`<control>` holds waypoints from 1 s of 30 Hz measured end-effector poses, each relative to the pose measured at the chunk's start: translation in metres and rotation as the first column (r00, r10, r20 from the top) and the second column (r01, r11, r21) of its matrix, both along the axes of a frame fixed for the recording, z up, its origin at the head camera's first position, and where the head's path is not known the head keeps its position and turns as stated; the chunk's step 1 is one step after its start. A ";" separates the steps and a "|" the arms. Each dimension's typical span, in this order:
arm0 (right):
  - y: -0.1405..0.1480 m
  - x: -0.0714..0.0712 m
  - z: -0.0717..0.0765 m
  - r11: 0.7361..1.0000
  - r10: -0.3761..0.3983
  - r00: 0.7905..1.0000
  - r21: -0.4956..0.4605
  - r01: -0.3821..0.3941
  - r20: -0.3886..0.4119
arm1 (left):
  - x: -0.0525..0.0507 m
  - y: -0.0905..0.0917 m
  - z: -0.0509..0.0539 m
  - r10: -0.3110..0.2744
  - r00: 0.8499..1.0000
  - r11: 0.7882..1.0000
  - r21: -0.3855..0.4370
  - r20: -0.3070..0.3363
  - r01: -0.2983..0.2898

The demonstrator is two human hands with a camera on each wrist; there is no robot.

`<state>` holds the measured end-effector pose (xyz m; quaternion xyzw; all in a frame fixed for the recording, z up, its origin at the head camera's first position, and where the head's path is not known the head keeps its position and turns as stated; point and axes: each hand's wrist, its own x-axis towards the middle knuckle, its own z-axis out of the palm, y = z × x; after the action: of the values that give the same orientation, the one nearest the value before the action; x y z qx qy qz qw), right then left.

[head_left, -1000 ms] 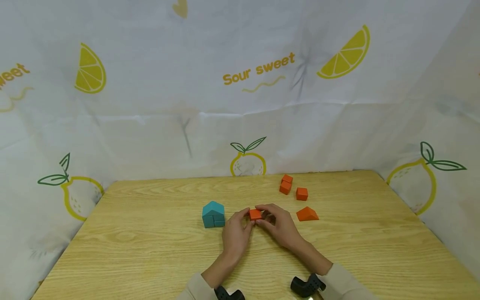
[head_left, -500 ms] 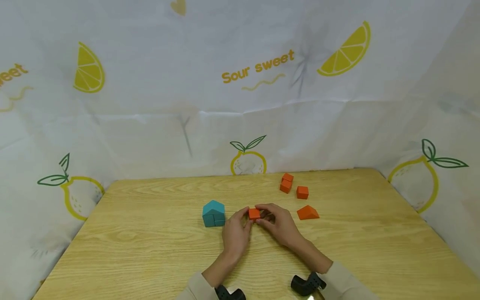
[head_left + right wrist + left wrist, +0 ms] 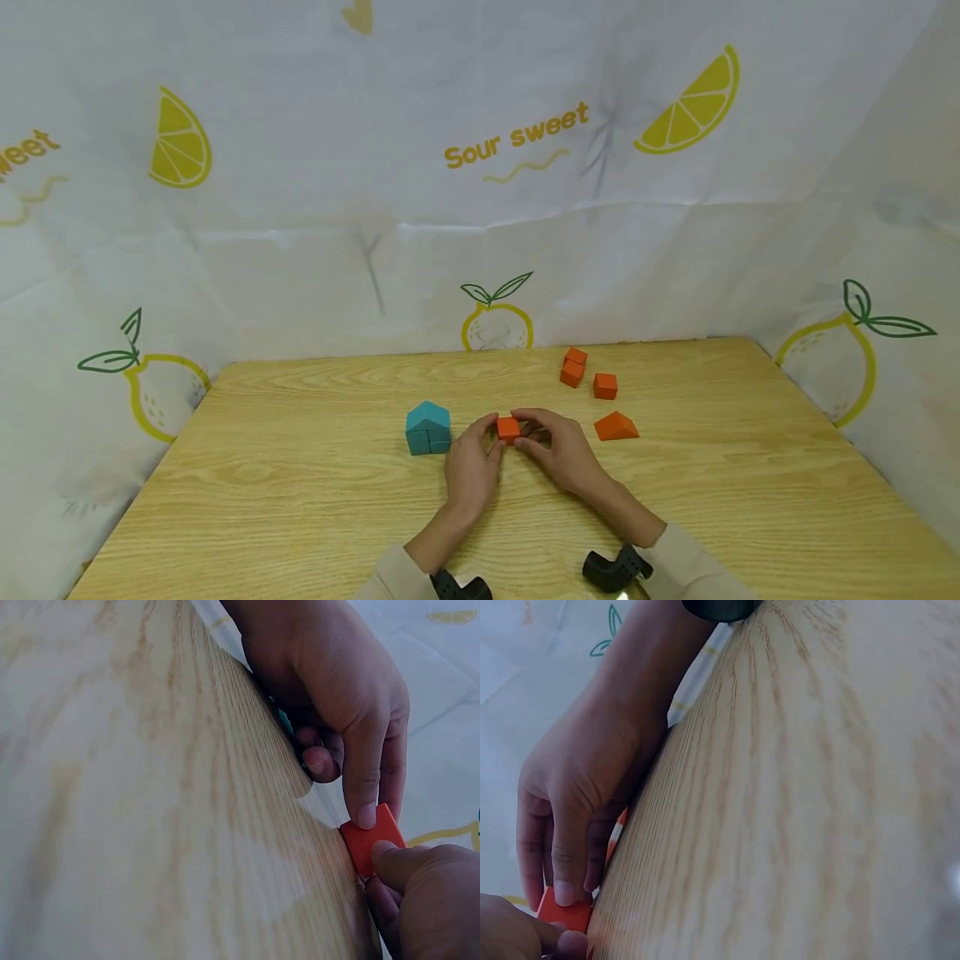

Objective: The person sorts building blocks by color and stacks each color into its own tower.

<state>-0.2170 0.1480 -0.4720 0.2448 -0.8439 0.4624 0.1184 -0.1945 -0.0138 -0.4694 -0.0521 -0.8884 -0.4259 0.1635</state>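
Note:
Both hands meet at a small orange block point(image 3: 508, 429) near the middle of the table. My left hand point(image 3: 472, 473) pinches it from the left between thumb and fingers. From the right, my right hand point(image 3: 564, 452) pinches the same block with thumb and fingertips. In the right wrist view, a thumb from each hand lies on the face of the orange block point(image 3: 369, 838). Fingers cover part of the block point(image 3: 566, 913) in the left wrist view. Left of the left hand stands a blue house-shaped stack of blocks point(image 3: 428, 429) with a peaked top.
An orange triangular block point(image 3: 617, 426) lies right of the right hand. Behind it sits an orange cube point(image 3: 605, 386). Two more orange blocks point(image 3: 572, 372) stand close together near the table's back edge. A white lemon-print cloth point(image 3: 360, 292) hangs behind the wooden table point(image 3: 262, 500).
The orange block in the fingers has shifted very slightly left, and more of its front face shows. Both hands stay nearly where they were.

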 end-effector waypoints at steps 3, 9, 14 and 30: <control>0.001 0.000 0.000 1.000 -0.001 1.000 -0.001 0.001 0.005 | 0.000 0.001 0.000 -0.008 1.000 1.000 0.014 0.010 0.008; 0.001 0.000 0.001 1.000 0.006 1.000 -0.008 -0.006 0.009 | -0.001 0.001 0.001 -0.012 0.999 0.999 0.038 0.031 0.011; 0.000 0.000 0.000 1.000 0.008 1.000 -0.008 -0.008 0.015 | 0.000 0.001 0.003 -0.009 1.000 1.000 0.030 0.018 0.008; 0.004 0.003 0.006 1.000 0.008 0.996 -0.031 -0.006 0.086 | -0.001 0.000 0.001 -0.031 0.999 0.998 0.059 0.021 0.030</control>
<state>-0.2142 0.1519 -0.4659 0.2256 -0.8402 0.4859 0.0839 -0.1951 -0.0140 -0.4687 -0.0563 -0.8763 -0.4547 0.1487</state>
